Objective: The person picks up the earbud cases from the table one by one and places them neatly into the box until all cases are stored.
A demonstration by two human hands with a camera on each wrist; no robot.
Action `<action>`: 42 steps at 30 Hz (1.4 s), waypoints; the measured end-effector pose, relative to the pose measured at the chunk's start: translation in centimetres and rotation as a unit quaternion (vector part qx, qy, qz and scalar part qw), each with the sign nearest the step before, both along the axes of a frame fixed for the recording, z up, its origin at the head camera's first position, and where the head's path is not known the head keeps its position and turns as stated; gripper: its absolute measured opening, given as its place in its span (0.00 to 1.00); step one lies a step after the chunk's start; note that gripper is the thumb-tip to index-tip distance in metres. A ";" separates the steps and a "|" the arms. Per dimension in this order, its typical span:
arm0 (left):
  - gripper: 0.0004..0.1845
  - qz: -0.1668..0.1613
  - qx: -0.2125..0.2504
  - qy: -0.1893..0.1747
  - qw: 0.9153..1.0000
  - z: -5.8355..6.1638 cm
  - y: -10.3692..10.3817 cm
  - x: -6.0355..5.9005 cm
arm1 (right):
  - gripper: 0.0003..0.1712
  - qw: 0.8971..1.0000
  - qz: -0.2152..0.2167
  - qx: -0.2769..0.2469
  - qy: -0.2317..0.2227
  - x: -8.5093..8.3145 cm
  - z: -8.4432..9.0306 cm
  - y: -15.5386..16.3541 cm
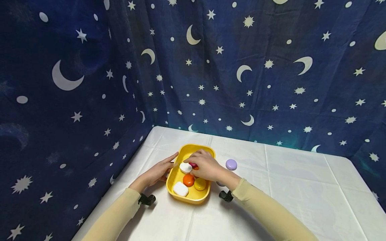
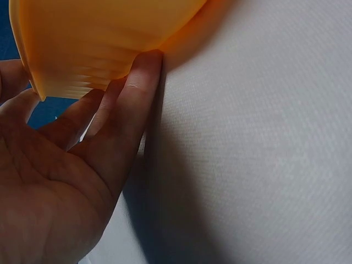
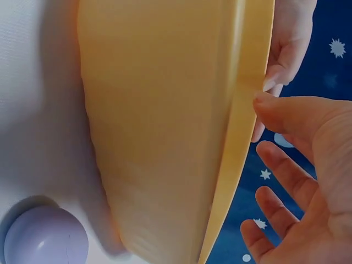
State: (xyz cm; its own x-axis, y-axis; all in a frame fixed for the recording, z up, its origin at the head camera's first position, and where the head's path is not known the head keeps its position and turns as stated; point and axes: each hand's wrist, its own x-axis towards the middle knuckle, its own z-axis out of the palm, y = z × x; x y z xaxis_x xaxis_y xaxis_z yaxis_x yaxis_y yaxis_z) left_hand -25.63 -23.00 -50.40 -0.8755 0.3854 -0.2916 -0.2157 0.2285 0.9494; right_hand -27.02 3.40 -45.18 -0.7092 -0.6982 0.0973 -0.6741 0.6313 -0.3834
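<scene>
A yellow tray (image 1: 193, 201) with rounded corners stands on the white table. In it lie two white rounded pieces, an upper white one (image 1: 186, 167) and a lower white one (image 1: 181, 189), beside an orange piece (image 1: 188, 180) and a yellow piece (image 1: 200, 184). My left hand (image 1: 155, 173) grips the tray's left side; in the left wrist view its fingers (image 2: 135, 88) lie against the outer wall below the rim. Over the tray's right half, my right hand (image 1: 206, 166) has its fingertips at a dark red piece (image 1: 193, 165), mostly covered. The right wrist view shows its fingers spread.
A lilac piece (image 1: 231, 164) sits on the white tablecloth (image 1: 301, 201) right of the tray. Closer to the tray, another purple piece (image 3: 47, 236) lies by its right wall, half hidden under my wrist. A dark blue starry curtain (image 1: 226, 67) hangs behind and at the left.
</scene>
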 end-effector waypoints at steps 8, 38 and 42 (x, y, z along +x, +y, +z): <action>0.34 0.004 -0.004 0.001 1.000 0.1 0.0 0.1 | 0.29 0.999 -0.027 -0.026 -0.010 0.2 0.8 1.3; 0.33 0.020 -0.019 0.001 1.000 -0.1 0.2 0.0 | 0.29 0.985 -0.145 -0.097 0.019 0.8 0.3 13.1; 0.33 0.020 -0.018 0.002 1.000 -0.1 0.2 0.0 | 0.29 0.982 -0.158 -0.096 0.020 0.6 -0.3 14.1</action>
State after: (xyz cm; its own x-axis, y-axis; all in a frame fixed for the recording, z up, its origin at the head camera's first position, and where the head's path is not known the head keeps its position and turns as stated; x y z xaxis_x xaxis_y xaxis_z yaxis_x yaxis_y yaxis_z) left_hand -25.60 -22.78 -50.50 -0.8912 0.3395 -0.3009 -0.2210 0.2544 0.9415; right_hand -26.40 17.52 -45.49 -0.8809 -0.4094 0.2376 -0.4725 0.7297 -0.4942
